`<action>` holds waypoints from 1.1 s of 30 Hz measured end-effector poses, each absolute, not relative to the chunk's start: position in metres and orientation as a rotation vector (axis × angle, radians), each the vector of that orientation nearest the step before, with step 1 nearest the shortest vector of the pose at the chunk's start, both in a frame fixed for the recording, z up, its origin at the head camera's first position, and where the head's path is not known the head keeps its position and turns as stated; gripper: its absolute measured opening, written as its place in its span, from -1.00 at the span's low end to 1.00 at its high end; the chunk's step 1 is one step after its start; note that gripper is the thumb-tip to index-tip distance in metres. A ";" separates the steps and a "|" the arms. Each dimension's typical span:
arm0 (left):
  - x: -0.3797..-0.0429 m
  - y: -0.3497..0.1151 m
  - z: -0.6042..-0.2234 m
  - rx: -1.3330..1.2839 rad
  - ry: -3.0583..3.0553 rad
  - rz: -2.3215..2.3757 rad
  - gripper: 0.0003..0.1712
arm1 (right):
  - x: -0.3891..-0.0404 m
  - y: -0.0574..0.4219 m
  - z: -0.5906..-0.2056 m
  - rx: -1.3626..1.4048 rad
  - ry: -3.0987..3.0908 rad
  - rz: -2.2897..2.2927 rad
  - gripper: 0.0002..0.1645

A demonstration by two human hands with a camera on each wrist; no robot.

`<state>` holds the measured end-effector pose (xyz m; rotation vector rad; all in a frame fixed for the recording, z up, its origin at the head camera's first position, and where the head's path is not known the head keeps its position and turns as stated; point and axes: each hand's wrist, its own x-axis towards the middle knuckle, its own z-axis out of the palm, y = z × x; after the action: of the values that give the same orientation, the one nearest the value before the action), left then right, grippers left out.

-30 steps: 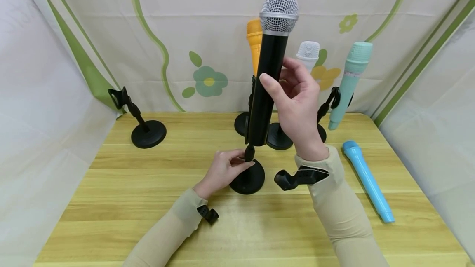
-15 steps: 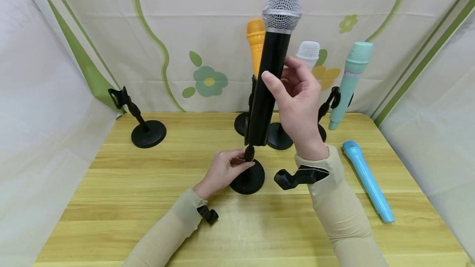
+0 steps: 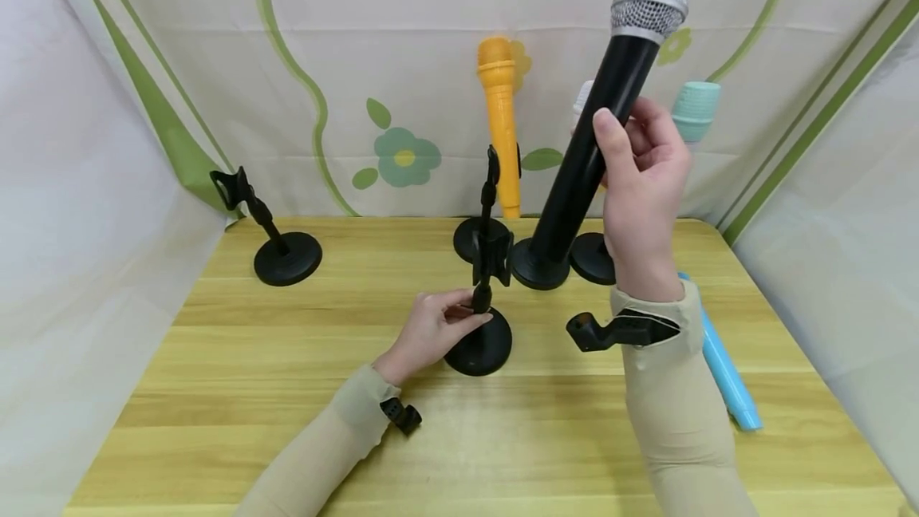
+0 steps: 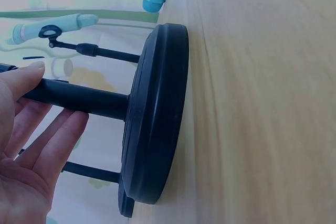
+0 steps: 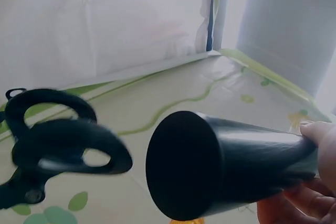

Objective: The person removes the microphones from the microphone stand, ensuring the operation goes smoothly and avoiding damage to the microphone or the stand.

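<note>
Head view: we see the right hand (image 3: 646, 198) gripping a black microphone (image 3: 585, 158) aloft, to the right of a black stand (image 3: 483, 294), its silver mesh head (image 3: 649, 2) tilted rightward. The left hand (image 3: 434, 333) pinches the stand on the wooden table (image 3: 287, 365). Left wrist view: we find the stem (image 4: 84, 98) between thumb and fingers (image 4: 63, 142), above the round base (image 4: 157, 114). Right wrist view: we observe the microphone's lower end near the clip (image 5: 63, 145), apart from it, fingers and thumb around the handle.
</note>
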<state>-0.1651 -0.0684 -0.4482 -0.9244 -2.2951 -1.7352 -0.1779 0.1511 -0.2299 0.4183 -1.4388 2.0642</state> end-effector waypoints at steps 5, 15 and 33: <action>-0.165 -0.067 -0.448 -0.915 -2.292 -1.757 -0.73 | -0.180 0.161 -0.245 0.381 -1.544 2.035 -0.59; -0.164 -0.065 -0.448 -0.874 -2.316 -1.769 -0.71 | -0.181 0.171 -0.280 0.300 -1.779 1.860 -0.61; -0.166 -0.068 -0.448 -0.916 -2.294 -1.764 -0.72 | -0.160 0.208 -0.338 0.233 -2.242 1.611 -0.50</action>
<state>-0.1656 -0.0680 -0.4478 -0.9158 -2.2943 -1.7635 -0.1596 0.2079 -0.3383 0.2334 -2.2424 1.6105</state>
